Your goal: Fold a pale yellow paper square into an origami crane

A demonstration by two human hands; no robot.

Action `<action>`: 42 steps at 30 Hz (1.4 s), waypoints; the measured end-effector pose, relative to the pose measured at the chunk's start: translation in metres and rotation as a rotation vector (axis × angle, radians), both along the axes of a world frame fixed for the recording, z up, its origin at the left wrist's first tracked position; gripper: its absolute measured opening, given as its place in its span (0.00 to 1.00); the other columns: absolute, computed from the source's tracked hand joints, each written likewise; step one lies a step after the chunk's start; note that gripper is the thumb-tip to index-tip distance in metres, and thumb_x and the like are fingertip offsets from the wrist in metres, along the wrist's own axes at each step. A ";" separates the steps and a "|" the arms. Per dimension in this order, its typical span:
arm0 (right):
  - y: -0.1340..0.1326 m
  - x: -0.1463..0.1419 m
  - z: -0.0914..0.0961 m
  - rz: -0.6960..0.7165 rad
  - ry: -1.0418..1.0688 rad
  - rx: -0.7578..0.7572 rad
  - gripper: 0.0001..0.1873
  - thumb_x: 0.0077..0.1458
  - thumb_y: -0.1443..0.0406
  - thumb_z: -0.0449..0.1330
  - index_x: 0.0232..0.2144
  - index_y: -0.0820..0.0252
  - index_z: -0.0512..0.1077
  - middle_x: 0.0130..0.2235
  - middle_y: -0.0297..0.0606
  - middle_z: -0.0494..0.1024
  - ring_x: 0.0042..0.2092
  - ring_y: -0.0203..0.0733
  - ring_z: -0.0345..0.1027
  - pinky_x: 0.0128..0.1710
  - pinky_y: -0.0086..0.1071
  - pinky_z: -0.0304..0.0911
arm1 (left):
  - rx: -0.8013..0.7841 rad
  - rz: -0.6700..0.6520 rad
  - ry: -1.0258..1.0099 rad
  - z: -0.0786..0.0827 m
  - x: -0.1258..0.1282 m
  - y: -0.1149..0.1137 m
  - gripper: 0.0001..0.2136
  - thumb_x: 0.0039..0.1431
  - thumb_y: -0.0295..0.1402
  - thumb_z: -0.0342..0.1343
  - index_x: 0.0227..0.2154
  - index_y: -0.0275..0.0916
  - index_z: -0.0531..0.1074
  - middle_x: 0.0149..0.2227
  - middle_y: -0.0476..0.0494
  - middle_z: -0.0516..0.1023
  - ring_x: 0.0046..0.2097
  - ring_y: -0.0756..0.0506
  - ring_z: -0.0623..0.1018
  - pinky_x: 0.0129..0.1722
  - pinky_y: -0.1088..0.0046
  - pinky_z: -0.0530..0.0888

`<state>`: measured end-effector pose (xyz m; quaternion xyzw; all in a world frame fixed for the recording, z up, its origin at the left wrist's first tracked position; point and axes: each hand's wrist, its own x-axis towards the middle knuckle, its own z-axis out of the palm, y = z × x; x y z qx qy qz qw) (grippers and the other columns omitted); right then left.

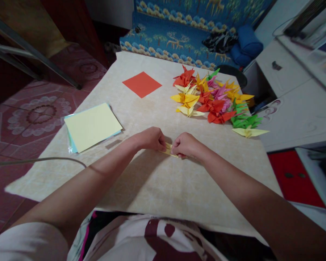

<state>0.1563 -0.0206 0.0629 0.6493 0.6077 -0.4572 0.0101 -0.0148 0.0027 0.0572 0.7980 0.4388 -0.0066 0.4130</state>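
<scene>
Both hands meet at the middle of the table over a small folded piece of pale yellow paper (168,148). My left hand (153,139) is closed on its left end, fingertips pressed down on it. Curled over the right end is my right hand (186,145), its fingers also pinching the paper. Only a short strip shows between the hands, so the full shape of the fold is hidden. Beyond them, at the right, lies a pile of folded paper cranes (210,99) in red, yellow, green, pink and orange.
A square of red paper (142,85) lies flat at the back of the table (195,195). To the left sits a stack of paper sheets (93,127), pale yellow on top, in a clear wrapper. A blue patterned bench (165,40) stands behind, a white cabinet (296,90) at right.
</scene>
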 end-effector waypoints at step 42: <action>0.006 0.017 -0.002 0.168 0.133 -0.068 0.06 0.40 0.74 0.61 0.16 0.65 0.72 0.12 0.29 0.65 0.15 0.27 0.56 0.15 0.21 0.54 | 0.199 0.070 0.120 -0.005 0.008 -0.008 0.13 0.42 0.41 0.60 0.27 0.38 0.80 0.21 0.48 0.76 0.22 0.52 0.67 0.22 0.76 0.57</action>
